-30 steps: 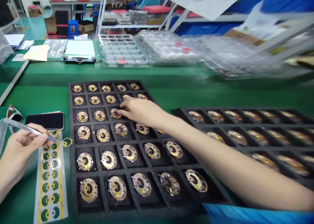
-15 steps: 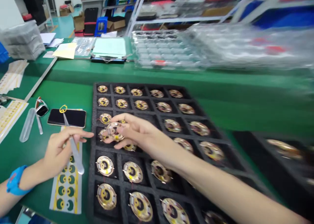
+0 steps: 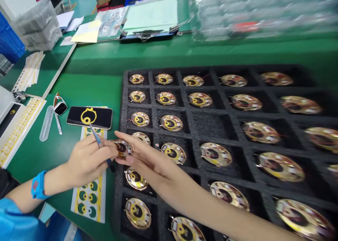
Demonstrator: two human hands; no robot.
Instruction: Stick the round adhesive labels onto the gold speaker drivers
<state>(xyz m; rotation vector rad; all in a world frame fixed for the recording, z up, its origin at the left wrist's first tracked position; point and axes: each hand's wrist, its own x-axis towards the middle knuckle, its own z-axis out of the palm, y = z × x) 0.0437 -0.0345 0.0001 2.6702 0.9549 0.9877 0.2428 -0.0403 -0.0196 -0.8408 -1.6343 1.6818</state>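
Gold disc (image 3: 121, 148) pinched by right hand (image 3: 150, 161) | left hand (image 3: 88, 160) pinching tweezers (image 3: 99, 144) | both at edge of foam tray (image 3: 123, 103)

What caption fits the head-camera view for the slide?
Right hand holds a gold-foil disc over a black foam tray; left hand grips tweezers beside a phone.
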